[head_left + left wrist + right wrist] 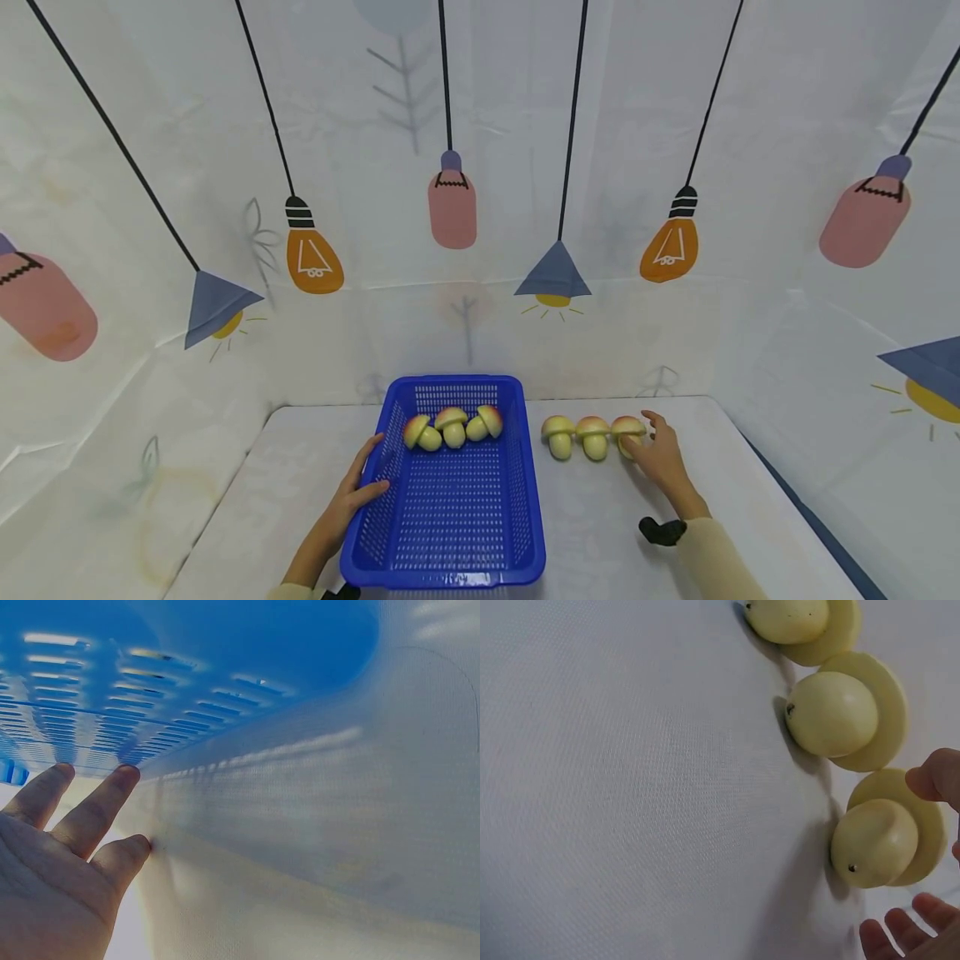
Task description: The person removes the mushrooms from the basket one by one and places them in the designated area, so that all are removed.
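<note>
My left hand (347,498) holds the left side of a blue plastic basket (538,533), with the thumb over the rim. In the left wrist view three fairly straight fingers (97,810) reach up to the slotted wall from outside. Three toy mushrooms (452,427) with yellow stems and reddish-yellow caps lie in a row inside the basket's far end. To its right stands another row of three mushrooms. My right hand (663,460) is around the rightmost mushroom (877,840), thumb at its cap and the other fingers spread apart below it in the right wrist view.
The middle mushroom (593,437) and left mushroom (558,437) of the outer row stand side by side on the white table (600,533). A pale cloth wall (495,333) printed with hanging lamps rises behind the table. Dark straps circle both wrists.
</note>
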A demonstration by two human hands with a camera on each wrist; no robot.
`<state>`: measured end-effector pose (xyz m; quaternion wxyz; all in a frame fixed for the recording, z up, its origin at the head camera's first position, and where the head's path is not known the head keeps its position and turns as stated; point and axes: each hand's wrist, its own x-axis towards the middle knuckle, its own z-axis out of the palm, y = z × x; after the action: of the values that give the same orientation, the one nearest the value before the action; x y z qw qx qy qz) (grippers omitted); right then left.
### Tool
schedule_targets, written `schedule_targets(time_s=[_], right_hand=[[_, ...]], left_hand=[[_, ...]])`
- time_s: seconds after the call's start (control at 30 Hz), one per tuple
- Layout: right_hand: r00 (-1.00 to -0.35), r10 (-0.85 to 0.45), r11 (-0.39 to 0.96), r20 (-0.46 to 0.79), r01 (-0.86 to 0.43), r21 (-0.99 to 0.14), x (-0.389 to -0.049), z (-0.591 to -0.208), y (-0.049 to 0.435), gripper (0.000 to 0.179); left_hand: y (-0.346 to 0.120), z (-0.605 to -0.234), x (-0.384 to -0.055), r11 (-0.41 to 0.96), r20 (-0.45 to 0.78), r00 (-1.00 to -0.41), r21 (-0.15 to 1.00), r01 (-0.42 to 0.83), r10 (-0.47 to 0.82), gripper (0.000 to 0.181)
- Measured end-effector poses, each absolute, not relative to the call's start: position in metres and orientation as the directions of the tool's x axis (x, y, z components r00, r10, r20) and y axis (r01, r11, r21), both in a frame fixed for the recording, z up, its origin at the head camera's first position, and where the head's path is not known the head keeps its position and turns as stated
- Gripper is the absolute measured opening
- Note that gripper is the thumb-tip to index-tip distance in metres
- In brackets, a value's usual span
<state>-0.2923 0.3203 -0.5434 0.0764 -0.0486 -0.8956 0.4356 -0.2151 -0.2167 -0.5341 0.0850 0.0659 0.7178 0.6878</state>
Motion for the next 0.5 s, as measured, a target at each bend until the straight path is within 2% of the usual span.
schedule_targets(time_s=[0.5], right_hand=[[-0.954,0.211,0.616,0.214,-0.040,-0.787,-0.290,-0.519,0.319,0.079]], left_hand=[[-0.218,-0.536,-0.215,0.044,-0.043,-0.979,0.998,-0.035,0.199,0.075]])
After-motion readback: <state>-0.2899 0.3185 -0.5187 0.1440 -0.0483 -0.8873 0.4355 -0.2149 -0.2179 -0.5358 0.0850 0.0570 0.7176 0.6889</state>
